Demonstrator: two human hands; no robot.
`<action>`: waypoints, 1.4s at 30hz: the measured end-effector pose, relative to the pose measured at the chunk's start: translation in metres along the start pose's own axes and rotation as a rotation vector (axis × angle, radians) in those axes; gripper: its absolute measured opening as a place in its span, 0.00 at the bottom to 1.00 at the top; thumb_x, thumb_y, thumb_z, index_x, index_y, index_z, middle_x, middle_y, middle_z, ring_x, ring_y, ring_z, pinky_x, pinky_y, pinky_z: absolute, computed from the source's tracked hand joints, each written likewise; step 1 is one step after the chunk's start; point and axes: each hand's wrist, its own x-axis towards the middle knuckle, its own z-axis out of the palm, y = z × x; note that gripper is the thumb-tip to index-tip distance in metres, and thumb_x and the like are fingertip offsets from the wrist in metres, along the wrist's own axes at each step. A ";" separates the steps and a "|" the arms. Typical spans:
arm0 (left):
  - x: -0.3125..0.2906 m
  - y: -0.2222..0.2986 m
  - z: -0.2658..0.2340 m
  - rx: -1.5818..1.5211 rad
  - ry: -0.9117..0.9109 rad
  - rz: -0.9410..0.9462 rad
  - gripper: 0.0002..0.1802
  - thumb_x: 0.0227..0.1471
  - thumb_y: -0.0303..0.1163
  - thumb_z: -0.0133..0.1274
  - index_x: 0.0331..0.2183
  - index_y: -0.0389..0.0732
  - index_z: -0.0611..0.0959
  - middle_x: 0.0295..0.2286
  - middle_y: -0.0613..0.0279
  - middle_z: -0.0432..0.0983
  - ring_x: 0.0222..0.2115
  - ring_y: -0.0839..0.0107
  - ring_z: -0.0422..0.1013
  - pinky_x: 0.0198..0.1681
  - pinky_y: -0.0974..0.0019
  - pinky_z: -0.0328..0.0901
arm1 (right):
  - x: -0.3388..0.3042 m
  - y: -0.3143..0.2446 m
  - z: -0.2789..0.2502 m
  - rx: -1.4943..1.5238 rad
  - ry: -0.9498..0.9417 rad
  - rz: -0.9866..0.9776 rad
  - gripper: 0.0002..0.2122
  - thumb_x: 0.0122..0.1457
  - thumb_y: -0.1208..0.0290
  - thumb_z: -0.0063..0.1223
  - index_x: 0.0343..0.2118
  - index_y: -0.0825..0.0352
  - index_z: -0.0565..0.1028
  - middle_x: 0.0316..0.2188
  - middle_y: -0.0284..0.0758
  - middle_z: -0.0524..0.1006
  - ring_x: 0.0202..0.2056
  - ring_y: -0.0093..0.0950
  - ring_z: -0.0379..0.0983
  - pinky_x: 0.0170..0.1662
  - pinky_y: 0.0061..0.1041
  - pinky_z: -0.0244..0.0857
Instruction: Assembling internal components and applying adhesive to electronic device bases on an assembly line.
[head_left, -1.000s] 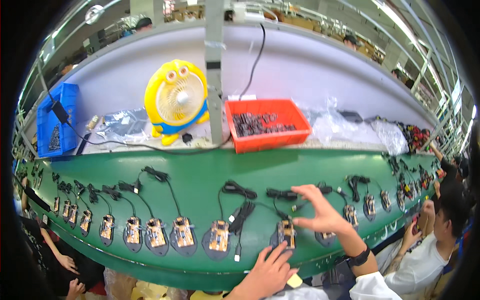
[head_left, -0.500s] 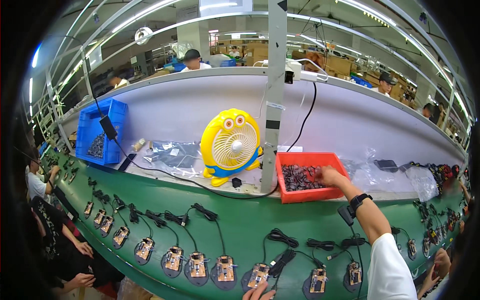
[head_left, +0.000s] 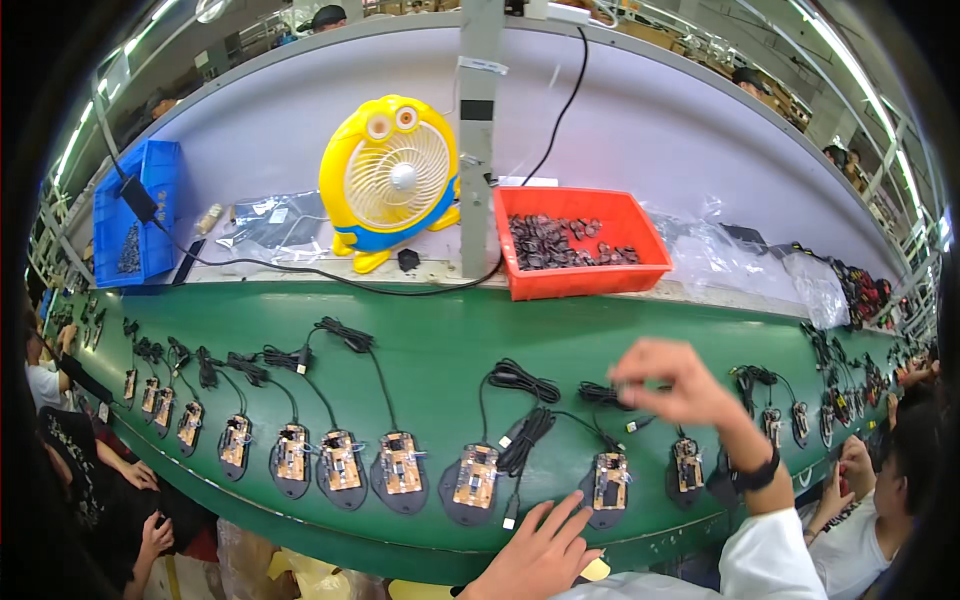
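Observation:
My left hand (head_left: 540, 553) lies at the near edge of the green belt, fingers stretched and slightly spread. Its fingertips are at the lower left rim of a dark mouse base (head_left: 608, 490) with a brown circuit board on it. Over the belt, beyond that base, my right hand (head_left: 678, 385) hangs in the air with thumb and fingers pinched; whatever lies between them is too small to make out. A red bin (head_left: 590, 284) holding small dark round pieces (head_left: 560, 242) stands behind. Another mouse base (head_left: 686, 470) sits just below my right hand, and one (head_left: 469, 485) lies left of my left hand.
Mouse bases with coiled black cables (head_left: 525, 382) line the green belt (head_left: 250, 320). A yellow fan (head_left: 390, 180), a blue bin (head_left: 150, 215) and plastic bags (head_left: 270, 225) stand on the back shelf, beside a grey post (head_left: 478, 150). Other people sit at both sides.
My right hand has come out of the red bin and back toward me over the belt. My left hand has moved from one mouse base to the base on its right. The view has tilted down.

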 end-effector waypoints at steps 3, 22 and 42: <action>0.016 -0.004 0.025 0.002 -0.030 0.096 0.21 0.60 0.43 0.59 0.25 0.36 0.82 0.52 0.50 0.78 0.62 0.50 0.67 0.58 0.44 0.64 | -0.069 -0.017 0.035 0.397 0.029 0.242 0.16 0.52 0.78 0.72 0.45 0.66 0.85 0.39 0.36 0.82 0.40 0.29 0.81 0.42 0.27 0.76; 0.026 0.008 0.042 0.231 -0.020 0.099 0.22 0.63 0.44 0.57 0.27 0.34 0.83 0.54 0.43 0.77 0.63 0.54 0.66 0.58 0.46 0.64 | -0.103 -0.049 0.082 -0.348 0.118 0.237 0.27 0.54 0.78 0.65 0.59 0.68 0.72 0.40 0.38 0.83 0.44 0.40 0.74 0.48 0.38 0.68; -0.012 -0.007 -0.028 -0.484 0.199 -0.206 0.05 0.58 0.24 0.62 0.33 0.31 0.86 0.33 0.53 0.83 0.32 0.62 0.79 0.34 0.64 0.71 | -0.107 -0.089 0.107 0.077 0.130 0.208 0.34 0.55 0.62 0.73 0.62 0.70 0.71 0.56 0.43 0.77 0.55 0.39 0.73 0.57 0.36 0.66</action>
